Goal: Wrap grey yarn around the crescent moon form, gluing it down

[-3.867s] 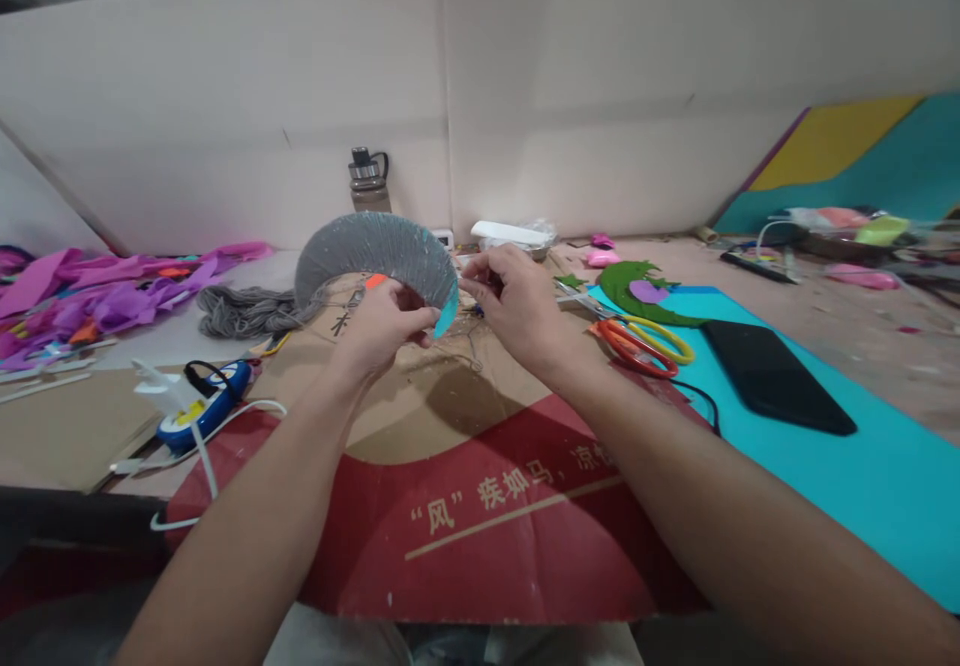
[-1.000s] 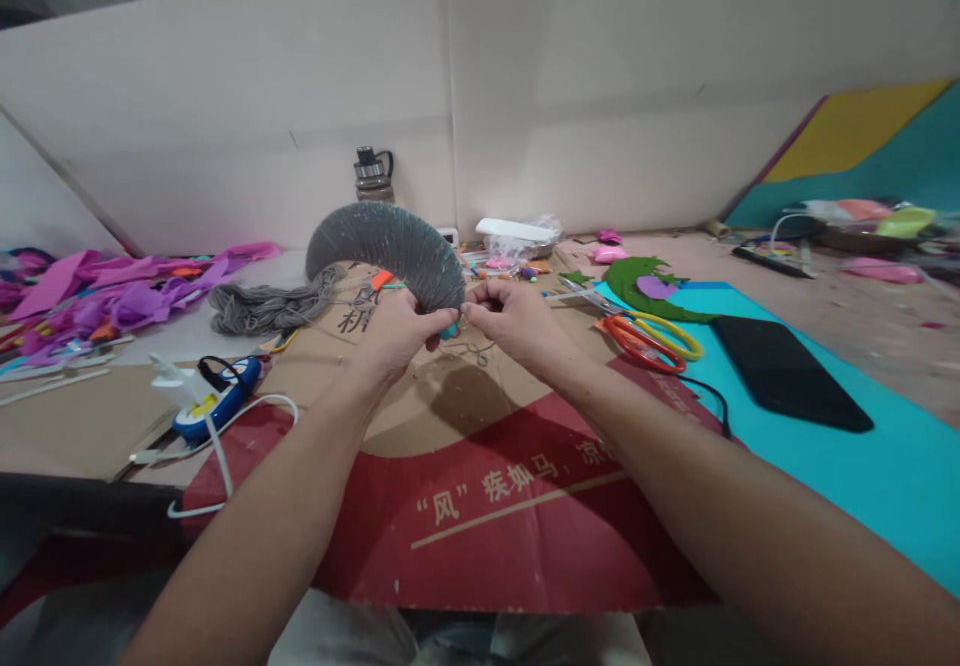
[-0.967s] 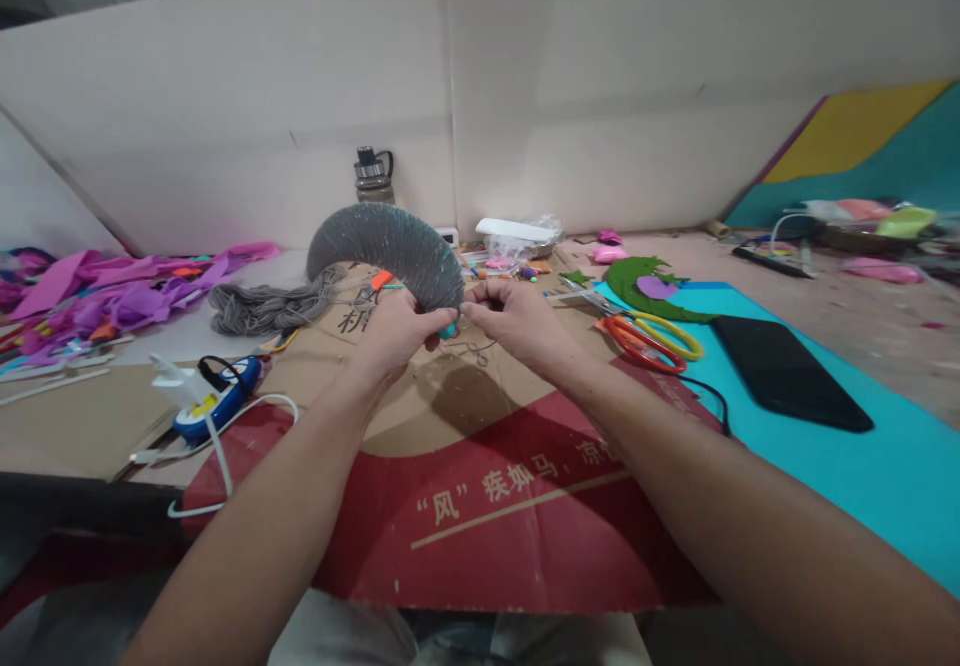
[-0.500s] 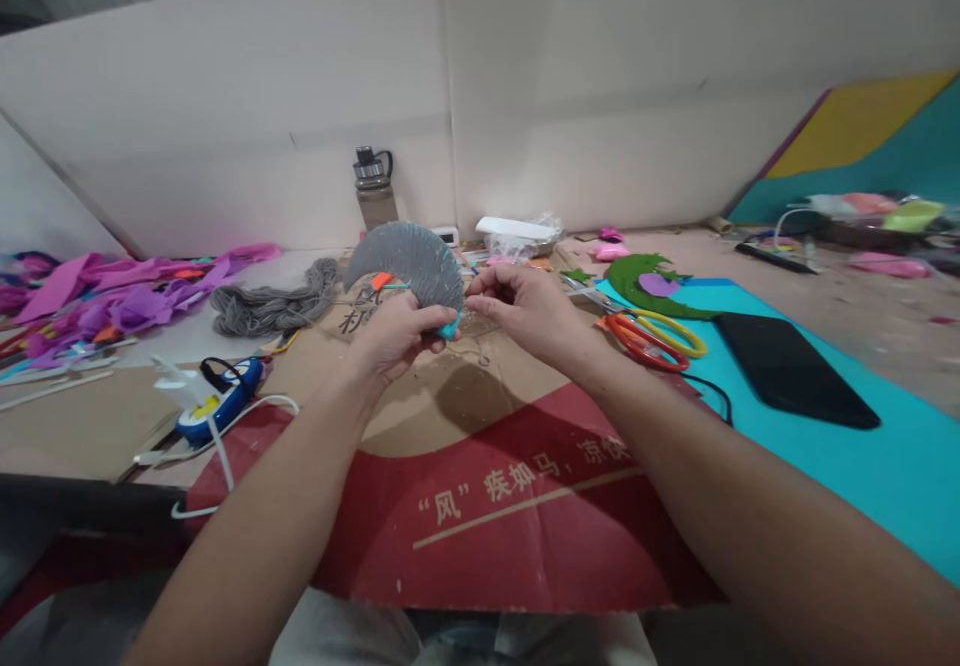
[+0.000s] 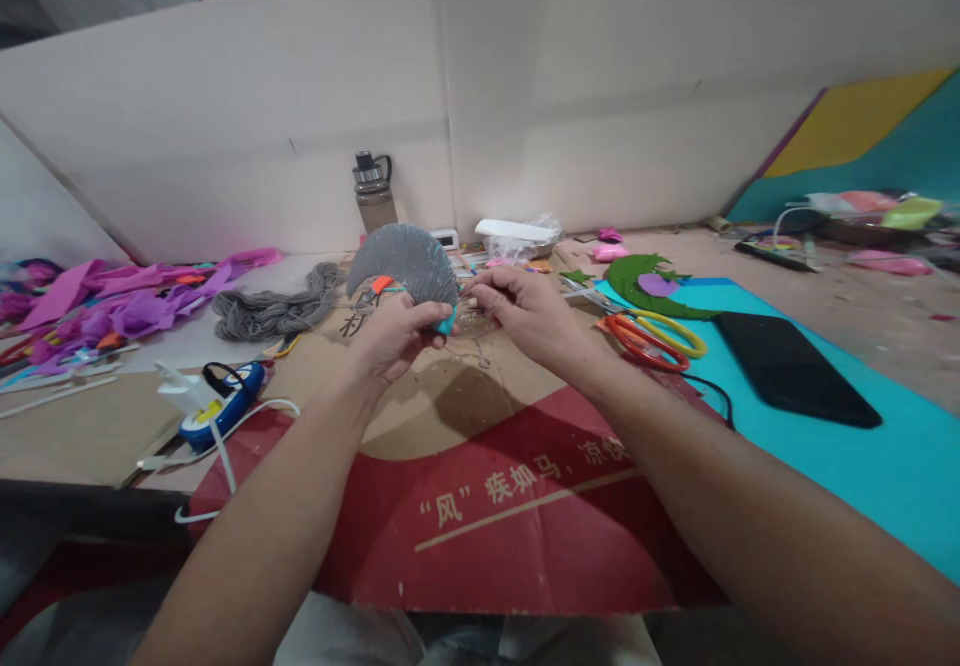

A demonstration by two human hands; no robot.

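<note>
My left hand point(image 5: 401, 336) is closed around the lower tip of a crescent point(image 5: 409, 251) wound with grey yarn. A bare turquoise end point(image 5: 448, 322) of the crescent shows beside my left thumb. Close to its right edge, my right hand point(image 5: 521, 311) is closed in a pinch on a thin strand of yarn, which is hard to make out at the fingertips. A loose thread point(image 5: 480, 354) curls below the hands, over the cardboard point(image 5: 517, 506). Left of the crescent lies a skein of grey yarn point(image 5: 274, 306).
Scissors with orange and yellow handles point(image 5: 660, 341), a green felt crescent point(image 5: 637, 286) and a black phone point(image 5: 795, 366) lie to the right. A blue power strip point(image 5: 225, 411) and purple and pink scraps point(image 5: 112, 306) are at left. Behind stands a bottle point(image 5: 373, 196).
The crescent has tilted slightly in my left hand, and more of its turquoise end shows. My right fingers have shifted slightly and stay near its edge.
</note>
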